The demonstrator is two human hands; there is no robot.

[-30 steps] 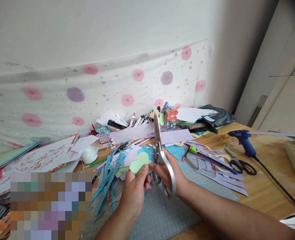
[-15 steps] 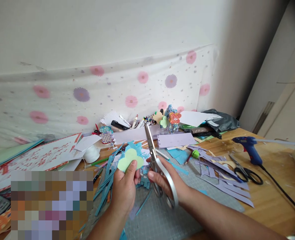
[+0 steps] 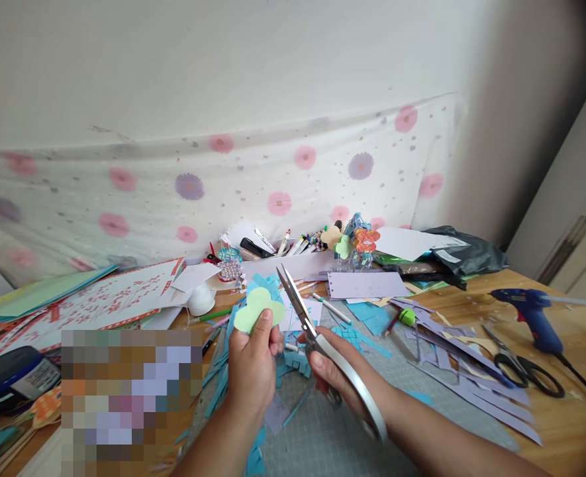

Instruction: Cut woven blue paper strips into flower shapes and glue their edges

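Note:
Between thumb and fingers, my left hand (image 3: 255, 354) pinches a light green paper flower (image 3: 257, 306) with rounded petals. My right hand (image 3: 345, 371) grips a large pair of silver scissors (image 3: 297, 301), blades pointing up and away, close to the right of the flower. The blades look slightly parted and do not touch the paper. Below both hands lie blue paper strips (image 3: 218, 391) and blue scraps (image 3: 297, 361) on a grey cutting mat (image 3: 342, 437).
Lilac paper strips (image 3: 486, 397), black-handled scissors (image 3: 526, 371) and a blue glue gun (image 3: 536, 318) lie to the right. Paper flowers (image 3: 365, 240) stand at the back. A white thread spool (image 3: 200, 300) and patterned sheets (image 3: 118, 305) are on the left.
The view has turned left, so the table things appear farther right. The scissors have tilted more to the left, their tips nearer the flower. Both hands keep their holds.

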